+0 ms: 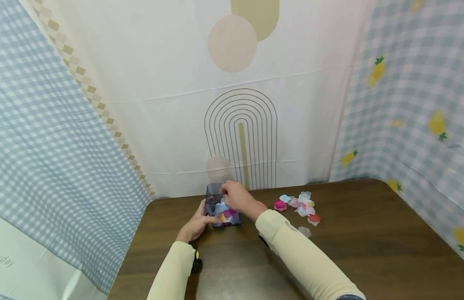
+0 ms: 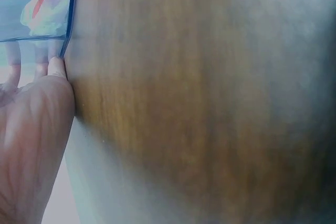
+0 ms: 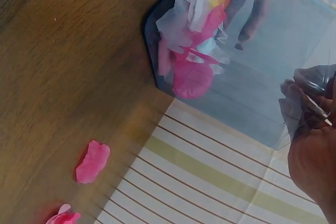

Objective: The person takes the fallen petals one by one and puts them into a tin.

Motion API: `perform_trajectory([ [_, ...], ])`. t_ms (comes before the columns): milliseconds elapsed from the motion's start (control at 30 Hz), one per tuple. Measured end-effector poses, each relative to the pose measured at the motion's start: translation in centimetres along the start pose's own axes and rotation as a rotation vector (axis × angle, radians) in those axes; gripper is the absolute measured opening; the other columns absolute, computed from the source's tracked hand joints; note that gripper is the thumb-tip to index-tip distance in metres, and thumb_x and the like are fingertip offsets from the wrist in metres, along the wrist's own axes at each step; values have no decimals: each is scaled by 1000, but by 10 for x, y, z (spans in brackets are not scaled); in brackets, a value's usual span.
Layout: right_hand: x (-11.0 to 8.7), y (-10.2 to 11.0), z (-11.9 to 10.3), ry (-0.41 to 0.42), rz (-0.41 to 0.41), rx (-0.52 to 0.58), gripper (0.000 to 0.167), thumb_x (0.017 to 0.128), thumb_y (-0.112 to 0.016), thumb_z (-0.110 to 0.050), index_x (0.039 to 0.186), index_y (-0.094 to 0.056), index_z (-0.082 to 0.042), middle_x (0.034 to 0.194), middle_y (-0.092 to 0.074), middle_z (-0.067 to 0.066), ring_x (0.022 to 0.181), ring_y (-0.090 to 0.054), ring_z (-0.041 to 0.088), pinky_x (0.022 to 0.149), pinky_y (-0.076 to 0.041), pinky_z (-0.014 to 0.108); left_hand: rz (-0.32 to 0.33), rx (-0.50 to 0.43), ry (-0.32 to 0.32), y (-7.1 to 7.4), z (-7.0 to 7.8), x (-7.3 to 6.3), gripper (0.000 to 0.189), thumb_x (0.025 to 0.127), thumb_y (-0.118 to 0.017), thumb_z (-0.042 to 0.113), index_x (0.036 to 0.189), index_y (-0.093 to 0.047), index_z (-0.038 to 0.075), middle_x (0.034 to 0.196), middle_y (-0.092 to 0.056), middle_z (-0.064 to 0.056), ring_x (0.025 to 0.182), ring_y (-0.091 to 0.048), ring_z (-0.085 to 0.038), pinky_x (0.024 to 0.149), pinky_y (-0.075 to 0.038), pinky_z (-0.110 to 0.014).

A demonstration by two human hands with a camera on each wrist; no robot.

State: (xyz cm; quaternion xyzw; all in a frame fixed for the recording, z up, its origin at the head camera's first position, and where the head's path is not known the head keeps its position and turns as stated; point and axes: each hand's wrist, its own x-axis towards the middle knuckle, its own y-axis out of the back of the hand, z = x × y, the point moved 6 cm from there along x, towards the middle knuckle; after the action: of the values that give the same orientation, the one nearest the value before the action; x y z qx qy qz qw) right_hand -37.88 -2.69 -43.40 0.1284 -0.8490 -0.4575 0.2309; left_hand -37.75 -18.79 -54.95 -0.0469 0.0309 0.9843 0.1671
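A see-through bluish plastic box (image 1: 214, 191) stands on the table, with pink, white and yellow artificial petals (image 3: 193, 80) heaped at its bottom. From the left, my left hand (image 1: 196, 224) grips the box, thumb across the front and fingers round the side. Its palm (image 2: 31, 140) and fingers show beside the box in the left wrist view. Over the open top, my right hand (image 1: 237, 196) bends its fingers down at the rim. In the right wrist view those fingers look dark against the clear wall, and I cannot tell whether they pinch a petal.
Right of the box lies a loose group of white, pale blue and pink petals (image 1: 302, 204), with a bright pink petal (image 1: 280, 205) and a red one (image 1: 313, 219). One pale petal (image 1: 304, 231) lies nearer the right sleeve. A patterned cloth (image 1: 172, 125) hangs behind the wooden table (image 1: 232, 258).
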Motion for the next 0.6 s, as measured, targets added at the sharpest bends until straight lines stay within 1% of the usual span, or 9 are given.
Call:
perform_trajectory([
  [233,1,-3,1,-14,-2,1,18,96,-62,1,104,-76,-7,106,-72,7,98,-68,22,90,-60,38,13,-3,17,1,2,-3,101,81,-82,-2,162,-22,13,168,-38,-16,154,-31,-35,133,-16,-59],
  [400,0,-3,1,-21,4,8,18,97,-62,1,104,-77,-6,105,-72,8,99,-69,24,92,-60,40,6,4,31,1,1,-4,102,81,-83,0,161,-22,15,169,-36,-15,155,-30,-36,134,-14,-60],
  [500,-1,-2,0,-6,12,3,18,98,-61,0,104,-77,-6,105,-72,8,100,-69,24,94,-60,40,5,8,32,1,2,-4,102,81,-83,1,161,-22,15,169,-35,-15,155,-30,-35,134,-14,-59],
  [600,-3,0,0,27,23,15,19,102,-59,-2,105,-77,-6,106,-73,8,102,-70,25,95,-60,41,4,3,29,0,0,-3,103,80,-84,1,161,-22,16,169,-35,-15,155,-30,-36,134,-15,-59],
])
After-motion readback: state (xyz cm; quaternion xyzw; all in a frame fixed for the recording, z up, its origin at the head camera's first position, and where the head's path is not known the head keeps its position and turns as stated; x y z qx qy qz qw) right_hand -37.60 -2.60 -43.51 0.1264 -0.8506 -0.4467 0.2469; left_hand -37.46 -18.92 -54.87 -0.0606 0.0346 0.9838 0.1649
